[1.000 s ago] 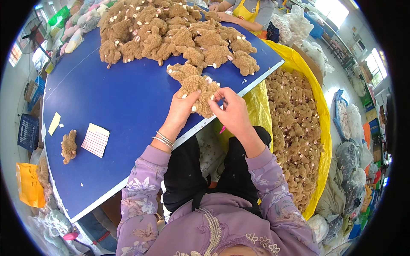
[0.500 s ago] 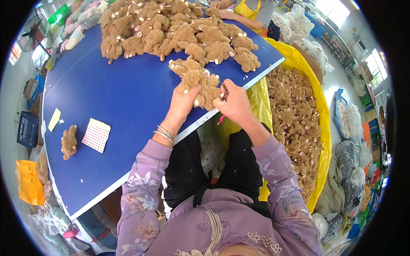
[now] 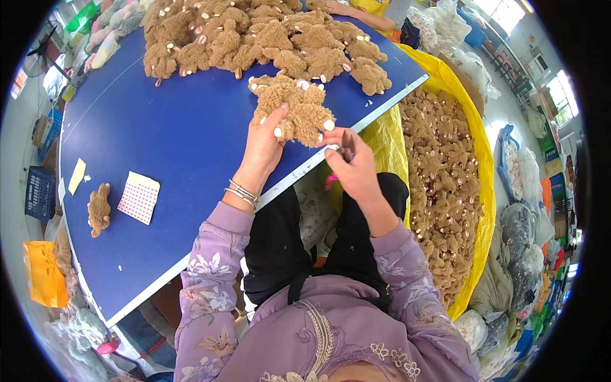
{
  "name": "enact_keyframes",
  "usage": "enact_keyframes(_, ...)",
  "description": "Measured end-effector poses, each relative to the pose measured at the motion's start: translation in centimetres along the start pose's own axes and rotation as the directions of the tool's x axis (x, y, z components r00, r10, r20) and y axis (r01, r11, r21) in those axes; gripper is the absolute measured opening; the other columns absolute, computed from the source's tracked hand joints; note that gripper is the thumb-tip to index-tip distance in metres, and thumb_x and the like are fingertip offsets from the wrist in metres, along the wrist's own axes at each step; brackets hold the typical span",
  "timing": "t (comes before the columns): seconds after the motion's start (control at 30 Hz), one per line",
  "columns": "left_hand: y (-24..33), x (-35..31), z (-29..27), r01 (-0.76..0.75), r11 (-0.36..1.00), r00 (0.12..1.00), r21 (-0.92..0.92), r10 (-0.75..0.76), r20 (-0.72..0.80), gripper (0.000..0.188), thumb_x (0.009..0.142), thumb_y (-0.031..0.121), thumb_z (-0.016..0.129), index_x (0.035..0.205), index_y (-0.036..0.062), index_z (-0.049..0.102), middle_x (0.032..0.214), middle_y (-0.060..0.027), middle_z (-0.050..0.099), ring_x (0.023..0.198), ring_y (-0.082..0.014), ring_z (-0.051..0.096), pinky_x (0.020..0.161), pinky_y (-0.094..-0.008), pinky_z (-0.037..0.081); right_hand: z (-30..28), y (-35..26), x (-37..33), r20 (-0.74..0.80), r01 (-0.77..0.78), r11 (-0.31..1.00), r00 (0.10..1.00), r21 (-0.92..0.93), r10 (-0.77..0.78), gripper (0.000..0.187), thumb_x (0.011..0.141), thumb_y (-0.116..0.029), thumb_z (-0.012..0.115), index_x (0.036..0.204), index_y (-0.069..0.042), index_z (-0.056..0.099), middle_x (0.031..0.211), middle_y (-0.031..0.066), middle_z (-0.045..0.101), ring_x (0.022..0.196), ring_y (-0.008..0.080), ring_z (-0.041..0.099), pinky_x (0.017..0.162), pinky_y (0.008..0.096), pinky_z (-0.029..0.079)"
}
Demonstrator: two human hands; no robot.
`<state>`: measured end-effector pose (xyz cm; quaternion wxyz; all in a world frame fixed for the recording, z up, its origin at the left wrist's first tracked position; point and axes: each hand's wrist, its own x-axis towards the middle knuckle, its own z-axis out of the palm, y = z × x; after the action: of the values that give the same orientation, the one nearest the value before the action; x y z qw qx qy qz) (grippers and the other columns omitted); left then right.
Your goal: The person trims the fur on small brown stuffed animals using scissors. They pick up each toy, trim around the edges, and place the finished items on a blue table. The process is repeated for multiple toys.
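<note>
My left hand (image 3: 262,143) has it: a brown plush animal (image 3: 294,108), pinched with the thumb pressed on top of the curly fur, right there above the near edge of the blue counter (image 3: 184,134). White paw tips face me, pinkish ears toward the far side. And over on the right, my right hand (image 3: 358,167) is curled round what look like small dark-bladed snips (image 3: 347,144), though the fingers hide much of them; the blades point up and away from me. Those right fingertips are up at a white paw, touching or just short of it, I cannot tell which. A bright pink strip (image 3: 330,182) hangs below that hand.

Up top, a big heap of plush animals (image 3: 254,38) crowds the far end, a co-worker's arm (image 3: 363,17) just beyond. To my right, a yellow sack (image 3: 487,210) bulges with more of them. Out left, one lone plush animal (image 3: 98,210) lies beside a sheet of small red stickers (image 3: 139,198), with a pale yellow slip (image 3: 77,176) near both.
</note>
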<state>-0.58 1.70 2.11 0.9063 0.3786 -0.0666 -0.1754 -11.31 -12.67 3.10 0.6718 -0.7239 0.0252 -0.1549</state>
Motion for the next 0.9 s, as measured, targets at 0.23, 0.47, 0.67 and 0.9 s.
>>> enact_keyframes(0.23,0.1,-0.4,0.2,0.011,1.0,1.0,0.017,-0.011,-0.013,0.035,0.09,0.012,0.061,0.122,0.0001,0.052,0.111,-0.0087,0.062,0.098,-0.0184,0.063,0.082,-0.0313,0.053,1.8,0.0,0.4,0.02,-0.004,1.0,1.0,-0.02,0.005,0.021,0.08,-0.001,0.065,0.099,-0.002,0.054,0.08,-0.0035,0.052,0.058,-0.0006,0.039,0.051,0.0177,0.033)
enact_keyframes(0.47,-0.9,0.0,-0.2,-0.075,0.989,0.997,0.124,0.077,-0.007,0.033,0.09,0.012,0.06,0.119,-0.0017,0.055,0.109,-0.0071,0.063,0.097,-0.0149,0.062,0.083,-0.0286,0.05,3.0,-0.6,0.7,-0.092,0.041,0.999,0.995,-0.02,-0.043,0.019,0.075,-0.001,0.065,0.088,-0.004,0.052,0.069,-0.0058,0.044,0.055,-0.0002,0.034,0.049,0.0194,0.031)
enact_keyframes(0.67,-0.5,-0.2,0.2,-0.159,0.958,0.985,0.24,0.169,-0.022,0.032,0.091,0.011,0.059,0.12,-0.0021,0.055,0.112,-0.0075,0.062,0.1,-0.0151,0.061,0.086,-0.0292,0.049,2.4,-0.2,1.5,-0.19,0.04,0.969,0.978,-0.242,-0.088,0.022,0.07,0.0,0.063,0.078,-0.004,0.043,0.065,-0.0027,0.042,0.055,0.0042,0.037,0.05,0.0217,0.034)
enact_keyframes(0.9,0.1,-0.5,-0.3,-0.097,0.975,0.992,0.202,0.079,0.097,0.035,0.092,0.017,0.061,0.12,-0.0018,0.055,0.112,-0.0078,0.063,0.099,-0.0149,0.061,0.086,-0.0288,0.049,0.3,-1.1,-0.3,0.022,0.034,0.907,0.999,-0.42,-0.027,0.025,0.072,-0.006,0.068,0.077,-0.004,0.044,0.066,0.0036,0.048,0.056,0.0077,0.043,0.052,0.0246,0.039)
